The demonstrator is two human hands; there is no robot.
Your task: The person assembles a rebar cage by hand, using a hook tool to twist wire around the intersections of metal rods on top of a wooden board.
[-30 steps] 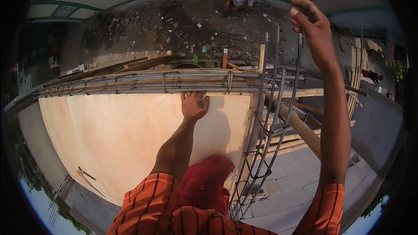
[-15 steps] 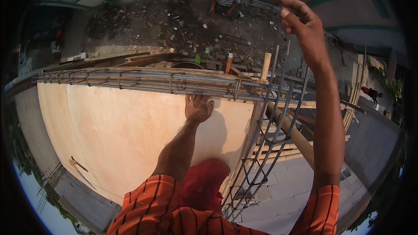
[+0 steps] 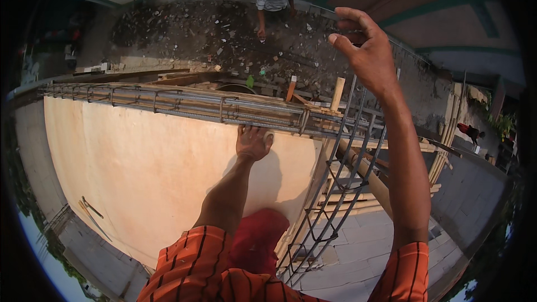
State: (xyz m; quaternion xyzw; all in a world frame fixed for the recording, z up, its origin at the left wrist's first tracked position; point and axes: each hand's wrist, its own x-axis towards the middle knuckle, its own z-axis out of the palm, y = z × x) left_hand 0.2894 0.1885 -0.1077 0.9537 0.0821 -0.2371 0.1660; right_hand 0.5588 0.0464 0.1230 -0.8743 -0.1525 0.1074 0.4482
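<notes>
My left hand point(image 3: 254, 142) rests flat on a pale plywood sheet point(image 3: 140, 162), its fingers spread. Its fingertips reach the near side of a long cage of steel reinforcing bars point(image 3: 184, 100) that runs along the sheet's far edge. Raised out to the right, my right hand point(image 3: 369, 50) has its thumb and fingers parted in a loose curve. I see nothing between them. Under my right forearm, a second rebar cage point(image 3: 341, 184) with square ties slants across the right edge of the plywood.
A long hand tool point(image 3: 92, 207) lies at the plywood's left end. Bamboo poles point(image 3: 358, 197) and a grey block wall point(image 3: 358, 246) are beyond the right-hand cage. Below, another person point(image 3: 274, 0) is on debris-strewn ground point(image 3: 196, 28). A wooden stake point(image 3: 337, 94) sticks up near the cages' corner.
My right hand has moved left and its fingers have parted from a closer curl. My left hand stays on the plywood. The person below has shifted, one arm now reaching down.
</notes>
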